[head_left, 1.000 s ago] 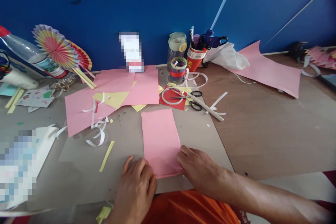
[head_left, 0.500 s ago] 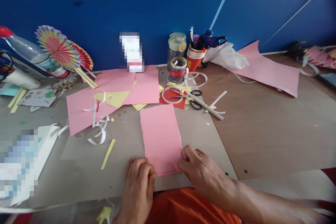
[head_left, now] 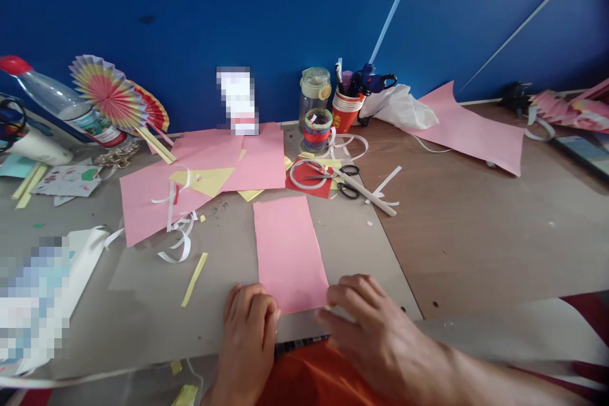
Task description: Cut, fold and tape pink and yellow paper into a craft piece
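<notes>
A narrow sheet of pink paper (head_left: 288,247) lies lengthwise on the grey board in front of me. Its left edge looks slightly rough. My left hand (head_left: 250,323) is closed at the lower left corner, fingers curled onto the paper and thumb at its near edge. At the lower right corner, my right hand (head_left: 368,323) has thumb and bent fingers around the corner in a pinch; it is a little blurred. The near edge of the paper runs between both hands.
Scissors (head_left: 349,181), a rolled paper stick (head_left: 371,193) and a tape roll lie beyond the sheet. Larger pink sheets (head_left: 147,209) and white strips (head_left: 178,247) are to the left. A paper cup (head_left: 345,114), jar (head_left: 318,130) and paper fan (head_left: 109,92) stand along the blue wall.
My right hand has shifted from the paper's right edge to its lower right corner, its fingers loosening a little. My left hand stays in place. The view has turned slightly right.
</notes>
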`<state>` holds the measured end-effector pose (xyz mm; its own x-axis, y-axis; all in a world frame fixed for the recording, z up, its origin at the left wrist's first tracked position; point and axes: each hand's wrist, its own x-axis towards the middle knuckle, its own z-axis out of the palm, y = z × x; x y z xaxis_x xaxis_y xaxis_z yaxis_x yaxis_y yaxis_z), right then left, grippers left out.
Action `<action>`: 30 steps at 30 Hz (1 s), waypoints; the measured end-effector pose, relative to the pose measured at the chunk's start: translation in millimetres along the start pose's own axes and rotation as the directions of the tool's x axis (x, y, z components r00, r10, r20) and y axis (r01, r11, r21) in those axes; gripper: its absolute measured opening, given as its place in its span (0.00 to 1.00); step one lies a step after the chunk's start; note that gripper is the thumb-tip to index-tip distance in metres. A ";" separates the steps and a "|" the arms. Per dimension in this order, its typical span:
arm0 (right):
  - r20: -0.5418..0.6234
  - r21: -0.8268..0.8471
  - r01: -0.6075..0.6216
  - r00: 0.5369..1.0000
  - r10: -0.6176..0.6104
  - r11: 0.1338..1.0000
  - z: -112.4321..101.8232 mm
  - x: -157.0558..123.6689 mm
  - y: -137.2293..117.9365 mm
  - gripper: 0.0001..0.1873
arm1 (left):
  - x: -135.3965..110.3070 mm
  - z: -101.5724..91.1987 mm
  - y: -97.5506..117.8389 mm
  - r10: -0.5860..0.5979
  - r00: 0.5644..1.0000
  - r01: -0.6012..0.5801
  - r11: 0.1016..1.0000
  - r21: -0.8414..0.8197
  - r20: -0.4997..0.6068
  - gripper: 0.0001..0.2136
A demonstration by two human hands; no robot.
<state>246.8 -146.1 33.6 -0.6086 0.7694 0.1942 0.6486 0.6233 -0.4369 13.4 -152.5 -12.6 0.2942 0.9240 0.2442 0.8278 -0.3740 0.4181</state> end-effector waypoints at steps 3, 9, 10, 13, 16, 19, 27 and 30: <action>0.053 -0.038 0.106 0.993 -0.104 0.994 15.8 3.5 -6.9 0.03 | 0.4 -0.3 2.2 0.003 1.000 -0.003 1.000 -0.010 -0.002 0.07; 0.102 -0.084 0.079 0.992 -0.070 0.993 39.1 1.9 2.7 0.14 | 0.3 0.9 4.9 0.002 1.000 -0.003 1.000 -0.018 -0.030 0.08; 0.110 -0.086 0.071 0.992 -0.062 0.994 40.0 1.9 3.4 0.14 | 0.0 0.8 4.6 0.007 0.999 -0.008 1.000 -0.017 -0.032 0.08; 0.102 -0.101 0.064 0.993 -0.054 0.993 40.6 2.5 2.8 0.13 | -4.5 -1.2 3.1 0.042 0.996 -0.042 0.999 -0.006 -0.084 0.07; 0.084 -0.100 0.064 0.995 -0.055 0.993 41.6 2.8 2.1 0.10 | -16.3 -5.8 2.2 0.164 0.963 -0.150 0.986 0.078 -0.215 0.09; 0.081 -0.058 0.030 0.996 -0.025 0.998 43.4 2.8 2.9 0.08 | -29.6 -7.9 3.6 0.378 0.901 -0.347 0.922 0.169 -0.213 0.12; 0.056 0.109 0.026 0.998 -0.033 0.994 22.6 -0.8 14.3 0.19 | -29.2 4.9 4.8 0.377 0.923 -0.351 0.910 0.221 -0.084 0.12; -0.130 0.133 0.051 0.991 -0.033 0.990 4.4 -12.6 23.9 0.22 | -28.8 6.2 2.2 0.383 0.921 -0.361 0.905 0.227 -0.063 0.11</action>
<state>267.9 -141.6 16.8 -0.5653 0.7599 0.3209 0.5503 0.6372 -0.5396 9.7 -179.4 -24.1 0.5580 0.7031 0.4407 0.7514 -0.6536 0.0913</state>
